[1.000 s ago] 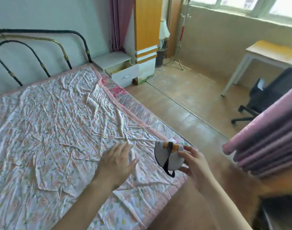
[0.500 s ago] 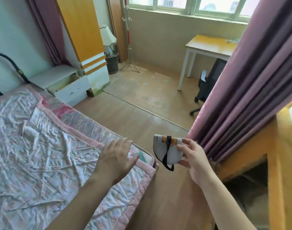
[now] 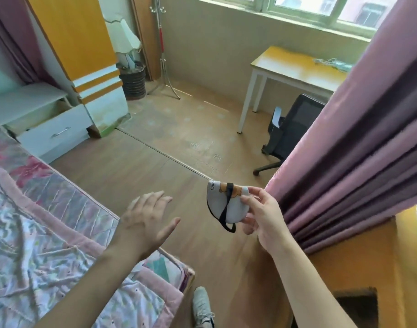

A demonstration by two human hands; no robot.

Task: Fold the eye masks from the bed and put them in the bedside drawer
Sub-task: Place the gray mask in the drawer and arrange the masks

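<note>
Folded eye mask (image 3: 226, 203) pinched in right hand (image 3: 261, 216), left hand (image 3: 147, 218) spread empty, open bedside drawer (image 3: 53, 131) far left ahead.

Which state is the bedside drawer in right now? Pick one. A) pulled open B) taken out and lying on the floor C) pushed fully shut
A: the bedside drawer stands pulled out from the nightstand, its front well forward of the cabinet top, still seated in the cabinet.
</note>
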